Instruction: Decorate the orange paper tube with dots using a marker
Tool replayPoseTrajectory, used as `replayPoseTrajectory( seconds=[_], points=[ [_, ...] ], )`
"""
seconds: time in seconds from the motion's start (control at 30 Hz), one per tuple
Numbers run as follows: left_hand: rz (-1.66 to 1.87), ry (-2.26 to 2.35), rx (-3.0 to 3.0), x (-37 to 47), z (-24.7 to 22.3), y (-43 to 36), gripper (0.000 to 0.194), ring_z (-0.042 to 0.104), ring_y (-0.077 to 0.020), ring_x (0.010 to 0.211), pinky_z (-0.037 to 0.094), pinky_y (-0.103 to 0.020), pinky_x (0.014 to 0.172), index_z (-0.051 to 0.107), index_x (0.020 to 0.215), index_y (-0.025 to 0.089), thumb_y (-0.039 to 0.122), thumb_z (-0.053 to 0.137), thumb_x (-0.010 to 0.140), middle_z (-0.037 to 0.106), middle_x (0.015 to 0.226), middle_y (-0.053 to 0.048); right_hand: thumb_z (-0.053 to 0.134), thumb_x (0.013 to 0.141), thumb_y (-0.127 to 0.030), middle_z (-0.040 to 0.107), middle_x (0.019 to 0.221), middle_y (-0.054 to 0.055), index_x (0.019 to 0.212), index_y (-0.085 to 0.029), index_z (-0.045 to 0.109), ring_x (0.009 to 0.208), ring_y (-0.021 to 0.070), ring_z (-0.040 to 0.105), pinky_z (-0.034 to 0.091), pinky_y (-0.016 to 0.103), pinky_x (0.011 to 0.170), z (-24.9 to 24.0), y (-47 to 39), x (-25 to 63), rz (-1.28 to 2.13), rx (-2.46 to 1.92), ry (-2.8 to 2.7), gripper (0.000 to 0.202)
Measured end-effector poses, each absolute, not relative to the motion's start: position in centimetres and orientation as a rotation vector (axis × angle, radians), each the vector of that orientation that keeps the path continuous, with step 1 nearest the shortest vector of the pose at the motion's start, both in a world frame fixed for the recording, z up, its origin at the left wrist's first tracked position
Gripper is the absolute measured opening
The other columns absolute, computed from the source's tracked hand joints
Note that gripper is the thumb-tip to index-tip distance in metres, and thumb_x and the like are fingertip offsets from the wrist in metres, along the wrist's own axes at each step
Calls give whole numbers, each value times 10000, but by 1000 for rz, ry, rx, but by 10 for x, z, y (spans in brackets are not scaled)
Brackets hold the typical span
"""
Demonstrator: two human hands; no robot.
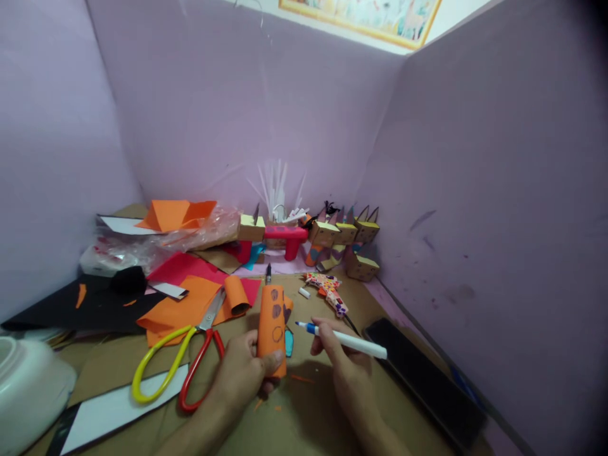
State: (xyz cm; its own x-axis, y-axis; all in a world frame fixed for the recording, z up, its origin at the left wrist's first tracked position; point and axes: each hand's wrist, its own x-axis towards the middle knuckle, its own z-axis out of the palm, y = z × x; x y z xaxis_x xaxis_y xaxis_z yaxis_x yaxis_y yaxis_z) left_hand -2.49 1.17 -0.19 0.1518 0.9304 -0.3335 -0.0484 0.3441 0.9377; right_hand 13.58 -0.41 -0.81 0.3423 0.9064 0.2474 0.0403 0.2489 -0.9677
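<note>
My left hand [244, 367] is wrapped around the lower part of an orange paper tube [272, 316]. Two dark filled spots and one circle outline are drawn down its side. Pinched in my right hand [346, 373] is a white marker [356, 342] with its blue tip bare. That tip points left at the tube, a small gap away. Just beyond the tube's top shows the dark tip of another pen [268, 273], the rest hidden. A blue paper scrap [289, 343] lies beside the tube. Scissors [205, 320] with yellow and red handles rest left of my left hand.
Orange paper [187, 303], a second orange tube [236, 295] and black paper [47, 301] lie left. Cardboard animal figures [327, 234] stand at the back. A patterned glue gun [327, 290] and a long black object [422, 380] lie right; a white bowl [35, 380] is front left.
</note>
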Motion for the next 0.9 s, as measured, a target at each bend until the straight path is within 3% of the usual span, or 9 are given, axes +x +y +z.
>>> replayPoseTrajectory(
  seconds=[0.2,0.4,0.9],
  points=[
    [888,1257,952,-23,3,12,329,533,-114,431,448,-227,388,616,780,117,236,782,522,605,580,2,613,827,-394,660,640,7,812,-192,659,582,154,610,471,237,533,-17,-5,125,738,-1201,-1267,207],
    [858,1237,938,-23,3,15,360,607,-164,541,472,-229,412,621,793,107,220,794,498,656,658,-41,567,864,-368,614,576,-17,753,-187,621,469,115,535,409,210,447,-19,-7,118,652,-1190,-1376,219],
    [836,1235,912,-23,3,15,378,585,-141,498,468,-225,418,632,797,113,241,824,497,658,631,-29,543,875,-351,570,524,-35,685,-194,561,430,103,501,379,202,425,-23,-4,112,557,-1171,-1334,247]
  ],
)
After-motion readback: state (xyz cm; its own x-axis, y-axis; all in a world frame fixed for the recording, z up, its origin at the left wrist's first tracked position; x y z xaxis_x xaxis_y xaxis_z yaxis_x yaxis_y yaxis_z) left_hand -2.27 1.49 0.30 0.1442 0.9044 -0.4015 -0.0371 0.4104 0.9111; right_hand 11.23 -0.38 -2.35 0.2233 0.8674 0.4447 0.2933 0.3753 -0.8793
